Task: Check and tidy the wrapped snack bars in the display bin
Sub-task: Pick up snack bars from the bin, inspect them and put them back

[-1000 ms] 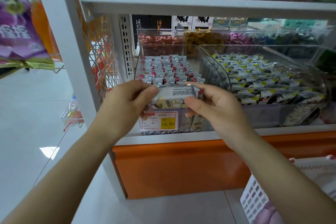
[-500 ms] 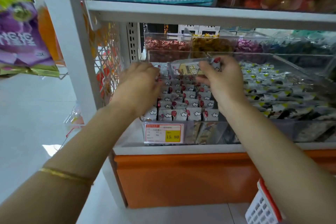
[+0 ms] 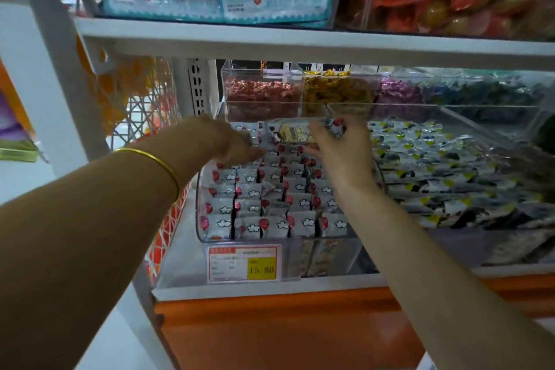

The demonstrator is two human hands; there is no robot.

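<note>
A clear display bin (image 3: 200, 221) on the lower shelf holds rows of silver wrapped snack bars (image 3: 274, 204) with red and white cloud prints. My right hand (image 3: 336, 149) is shut on one snack bar (image 3: 295, 132), holding it flat over the bin's back rows. My left hand (image 3: 237, 141), with a gold bangle on the wrist, reaches into the back left of the bin, fingers down among the bars. Whether it grips anything is hidden.
A price tag (image 3: 244, 263) reading 15.80 hangs on the bin's front. A wider bin of silver, yellow and black packets (image 3: 450, 177) stands to the right. Candy bins (image 3: 261, 93) sit behind. A white shelf board (image 3: 300, 45) runs close overhead, an upright post (image 3: 57, 69) at the left.
Both hands rose from in front of the bin to its back rows. The right hand carried the snack bar there; the left hand let go of it and dropped among the bars.
</note>
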